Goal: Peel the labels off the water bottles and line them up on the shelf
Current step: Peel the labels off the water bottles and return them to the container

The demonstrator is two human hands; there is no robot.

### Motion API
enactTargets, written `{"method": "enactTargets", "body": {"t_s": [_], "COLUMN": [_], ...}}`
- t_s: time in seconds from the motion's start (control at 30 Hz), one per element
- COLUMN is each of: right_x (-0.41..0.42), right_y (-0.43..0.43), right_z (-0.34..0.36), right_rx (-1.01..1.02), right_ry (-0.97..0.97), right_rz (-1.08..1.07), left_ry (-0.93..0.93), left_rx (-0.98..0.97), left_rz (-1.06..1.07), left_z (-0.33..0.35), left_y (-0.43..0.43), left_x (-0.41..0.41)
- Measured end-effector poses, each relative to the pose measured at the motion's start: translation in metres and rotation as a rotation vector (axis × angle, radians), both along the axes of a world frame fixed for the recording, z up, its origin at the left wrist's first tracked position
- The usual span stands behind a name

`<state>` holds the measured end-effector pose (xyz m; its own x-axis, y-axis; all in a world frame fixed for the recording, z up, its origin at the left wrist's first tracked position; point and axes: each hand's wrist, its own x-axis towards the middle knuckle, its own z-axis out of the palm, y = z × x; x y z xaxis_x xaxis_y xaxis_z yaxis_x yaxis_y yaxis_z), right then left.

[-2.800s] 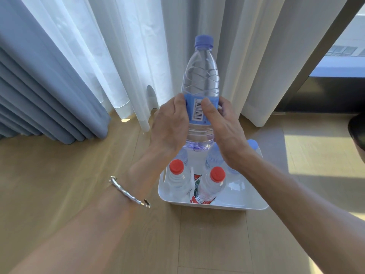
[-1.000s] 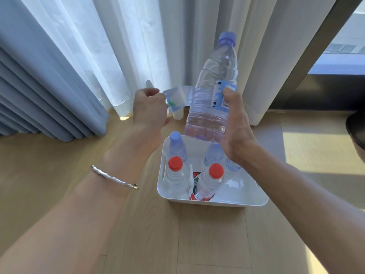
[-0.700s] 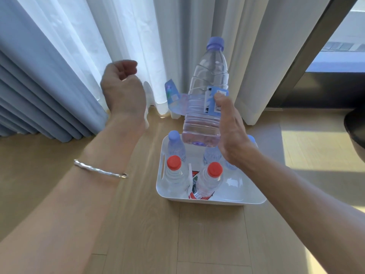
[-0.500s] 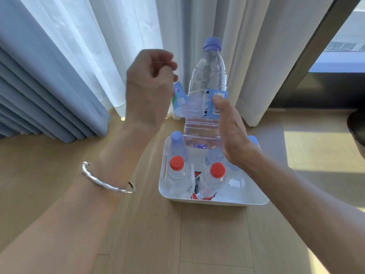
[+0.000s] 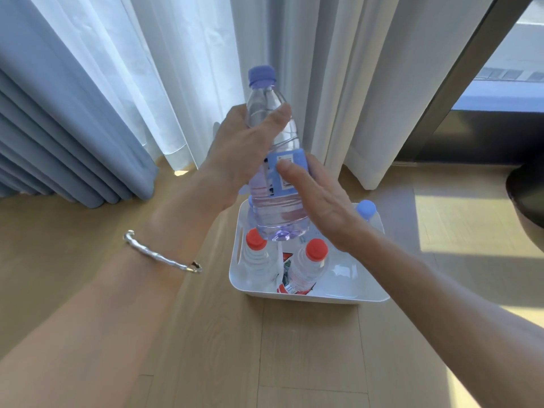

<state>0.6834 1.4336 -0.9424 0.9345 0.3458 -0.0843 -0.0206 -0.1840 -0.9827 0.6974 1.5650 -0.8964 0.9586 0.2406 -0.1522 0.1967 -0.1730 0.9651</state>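
I hold a clear water bottle (image 5: 276, 213) with a blue cap upright over a white bin (image 5: 309, 295). My left hand (image 5: 244, 151) grips its upper body, thumb across the front. My right hand (image 5: 318, 201) holds the lower right side, thumb pressing on the blue label (image 5: 285, 163), which still wraps the bottle's middle. The bin on the floor holds two red-capped bottles (image 5: 256, 257) (image 5: 309, 266), a blue-capped one (image 5: 366, 210) at the back right and loose peeled labels (image 5: 287, 285).
White sheer curtains (image 5: 323, 69) and blue drapes (image 5: 59, 128) hang close behind the bottle. Wooden floor (image 5: 294, 348) spreads around the bin. A dark window frame (image 5: 459, 83) stands at the right, and a dark round object (image 5: 527, 195) sits at the right edge.
My left hand, which had pulled a label flap leftward and then lifted away, has come back and taken hold of the bottle's upper body. The right hand kept the bottle.
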Motion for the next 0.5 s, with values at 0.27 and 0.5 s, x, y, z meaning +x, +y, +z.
{"method": "enactTargets", "body": {"t_s": [0.27,0.5], "right_x": [0.031,0.027], "right_y": [-0.042,-0.118], "right_z": [-0.008,-0.068], "right_rx": [-0.043,-0.937], "right_ry": [-0.089,0.241], "right_rz": [-0.412,0.07], "left_ry": [-0.269,-0.28], "left_rx": [-0.068,0.046], "left_rz": [0.106,-0.094], "left_z": [0.002,0.004], "left_y": [-0.031,-0.061], "left_x": [0.003,0.004]}}
